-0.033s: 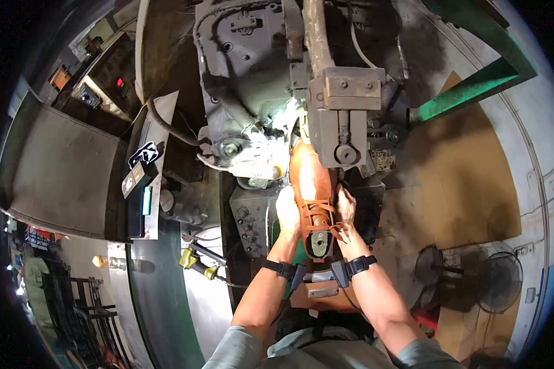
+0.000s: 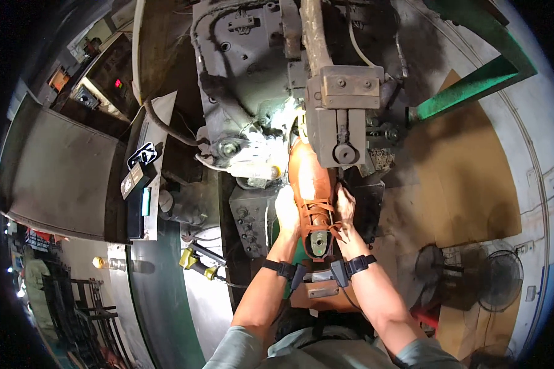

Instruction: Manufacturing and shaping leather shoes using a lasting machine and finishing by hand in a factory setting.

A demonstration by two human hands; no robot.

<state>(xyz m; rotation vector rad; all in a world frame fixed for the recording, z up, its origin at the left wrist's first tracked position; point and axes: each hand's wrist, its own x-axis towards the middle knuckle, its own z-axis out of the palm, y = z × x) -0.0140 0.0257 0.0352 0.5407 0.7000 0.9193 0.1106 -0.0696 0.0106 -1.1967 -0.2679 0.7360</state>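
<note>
A brown lace-up shoe (image 2: pixel 314 184) points away from me, its toe end at the working head (image 2: pixel 343 123) of a grey machine. In its collar sits a green shoe last (image 2: pixel 319 241) with a round hole. My left hand (image 2: pixel 287 208) is closed along the shoe's left side, brightly lit. On the opposite side my right hand (image 2: pixel 345 206) grips it, with fingers bent and partly hidden against the upper. Orange-brown laces cross the shoe's tongue, and a loose end hangs near my right hand. The toe tip is hidden by the machine and glare.
A lit lamp (image 2: pixel 255 170) glares left of the shoe. Farther left, a yellow-green air gun (image 2: pixel 197 264) lies on a pale surface, and a narrow shelf (image 2: pixel 156 132) holds small boxes. Fans (image 2: pixel 500 281) stand at the right near cardboard (image 2: pixel 474 184). A green metal frame (image 2: pixel 468 89) juts in.
</note>
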